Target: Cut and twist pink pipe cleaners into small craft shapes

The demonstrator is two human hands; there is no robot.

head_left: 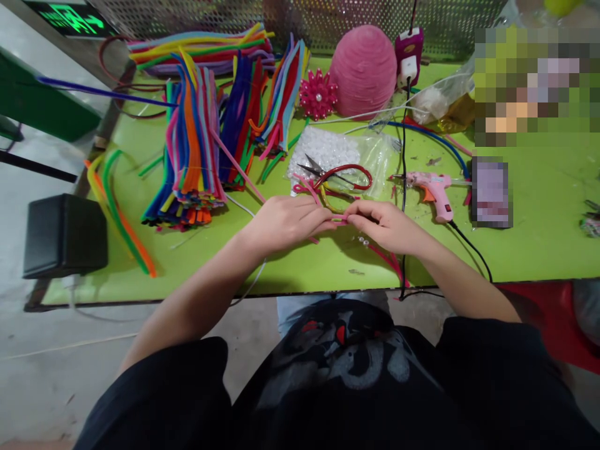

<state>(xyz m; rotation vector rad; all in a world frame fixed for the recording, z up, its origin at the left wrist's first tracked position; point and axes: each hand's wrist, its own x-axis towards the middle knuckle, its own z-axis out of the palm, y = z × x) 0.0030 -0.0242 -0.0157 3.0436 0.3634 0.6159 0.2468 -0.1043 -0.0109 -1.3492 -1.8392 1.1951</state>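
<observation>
Between my two hands is a bent pink pipe cleaner (pixel 339 219). My left hand (pixel 293 220) is closed around it, with pink ends poking out past the fingers. At the other side, my right hand (pixel 382 224) pinches the loop between thumb and forefinger. Red-handled scissors (pixel 344 175) lie just beyond my hands, blades pointing left, on a clear bag of white beads (pixel 323 150). Close to my right hand are a few small pearly beads (pixel 364 241) and some darker pink pipe cleaner pieces (pixel 391 259).
Bundles of coloured pipe cleaners (pixel 194 137) fill the back left. A pink wrapped dome (pixel 364 72) and a pink flower (pixel 319 95) stand behind. Rightward lie a pink glue gun (pixel 435 192) with a trailing cord and a phone (pixel 490 190). A black box (pixel 65 236) sits at the left edge.
</observation>
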